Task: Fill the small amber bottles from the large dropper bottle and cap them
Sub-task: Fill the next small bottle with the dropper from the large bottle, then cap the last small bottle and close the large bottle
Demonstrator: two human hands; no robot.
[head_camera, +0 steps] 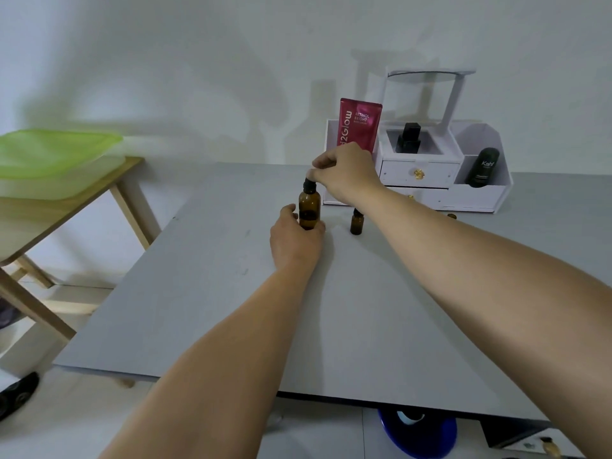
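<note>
Near the desk's [231, 293] far edge, the left hand [294, 240] is gripping the large bottle's [309, 207] slick, breakable-looking glass body; the right hand [344, 175] is pinching its dropper cap [310, 184], probably the best hold.

From my remote seat, two labels read clearly. The pink tube [359, 127] standing at the back of the bench [231, 293], in the white organizer [477, 197], carries "RETINOL BRIGHT" in pale capitals, with "Glow" running sideways in larger white letters beside it; a smaller line beneath is too blurred to read. The black bottle [482, 167] in the organizer's right compartment shows "Kahf" in white.
</note>
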